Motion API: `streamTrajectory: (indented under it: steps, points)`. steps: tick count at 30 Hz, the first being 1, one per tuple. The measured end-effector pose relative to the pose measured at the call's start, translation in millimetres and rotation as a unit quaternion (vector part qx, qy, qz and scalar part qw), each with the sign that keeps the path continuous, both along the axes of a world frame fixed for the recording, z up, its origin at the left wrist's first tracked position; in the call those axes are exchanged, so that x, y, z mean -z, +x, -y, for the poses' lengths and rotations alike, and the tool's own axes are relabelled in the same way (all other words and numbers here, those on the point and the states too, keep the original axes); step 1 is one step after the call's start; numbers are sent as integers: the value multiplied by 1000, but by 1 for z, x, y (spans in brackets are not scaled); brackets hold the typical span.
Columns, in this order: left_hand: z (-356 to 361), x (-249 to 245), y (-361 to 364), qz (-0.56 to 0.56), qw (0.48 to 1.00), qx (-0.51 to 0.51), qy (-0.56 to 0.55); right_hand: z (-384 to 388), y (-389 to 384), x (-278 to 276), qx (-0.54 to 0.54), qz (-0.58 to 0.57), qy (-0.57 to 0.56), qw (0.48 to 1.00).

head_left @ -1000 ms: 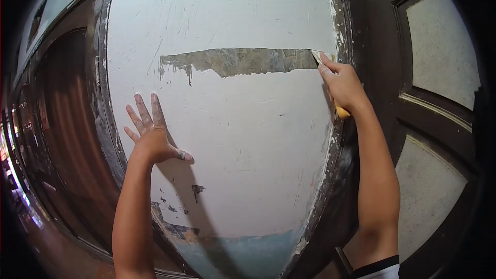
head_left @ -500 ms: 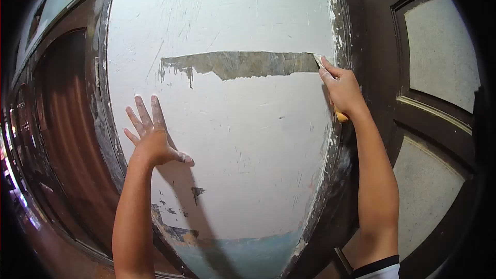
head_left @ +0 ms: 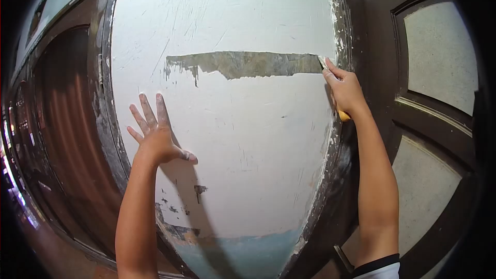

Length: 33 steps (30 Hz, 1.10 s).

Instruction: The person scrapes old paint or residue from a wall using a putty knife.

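A white-coated wall panel [head_left: 243,129] fills the middle, with a long bare grey-brown strip [head_left: 253,64] across its upper part. My left hand [head_left: 157,137] rests on the white surface below the strip's left end, fingers spread and dusty white, holding nothing. My right hand [head_left: 345,89] is closed round a scraper [head_left: 343,115] with a yellow-orange handle end. The tool's thin blade meets the wall at the strip's right end, close to the panel's right edge. Most of the handle is hidden in my palm.
Worn dark trim [head_left: 342,26] with white flecks borders the panel on the right. Beyond it stands a dark door [head_left: 434,108] with pale panels. At the left is a dark wooden frame with a reddish-brown curtain [head_left: 75,108]. Blue-green paint [head_left: 243,258] shows low on the wall.
The wall and my left hand appear slightly further right in the view. My right hand has shifted slightly right with the scraper, still at the strip's right end.
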<state>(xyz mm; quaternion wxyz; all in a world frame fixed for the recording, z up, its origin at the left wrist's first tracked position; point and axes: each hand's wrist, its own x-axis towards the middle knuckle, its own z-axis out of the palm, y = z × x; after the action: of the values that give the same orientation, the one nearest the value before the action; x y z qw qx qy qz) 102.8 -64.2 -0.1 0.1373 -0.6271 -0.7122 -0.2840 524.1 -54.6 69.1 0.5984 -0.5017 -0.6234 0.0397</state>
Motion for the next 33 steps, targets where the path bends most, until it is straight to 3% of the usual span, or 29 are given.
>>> streamTrajectory:
  steps: [5,8,10,12,13,17,20,25,30,33]
  points:
    - [-9,3,-5,-10,1000,-4,1,-11,0,3,35,52,62,996]
    - [-8,3,-5,-18,1000,-10,-2,-6,-11,6,16,11,76,997]
    - [-5,2,-4,-14,1000,-8,3,0,-20,7,37,41,44,998]
    - [2,-2,0,-4,1000,-6,-8,-7,-27,9,40,88,140,985]
    - [2,-2,1,-6,1000,-7,-8,5,-34,2,17,30,55,998]
    - [-1,1,-2,-9,1000,0,6,3,-40,4,19,78,92,993]
    - [-2,2,-4,-6,1000,5,7,5,-45,-2,33,67,43,996]
    - [-2,0,-2,-8,1000,2,-2,-4,-46,5,47,121,99,987]
    - [1,1,0,-11,1000,4,-3,5,-52,3,52,104,61,991]
    - [0,-1,-1,-11,1000,-3,-6,-5,-49,4,1,123,111,986]
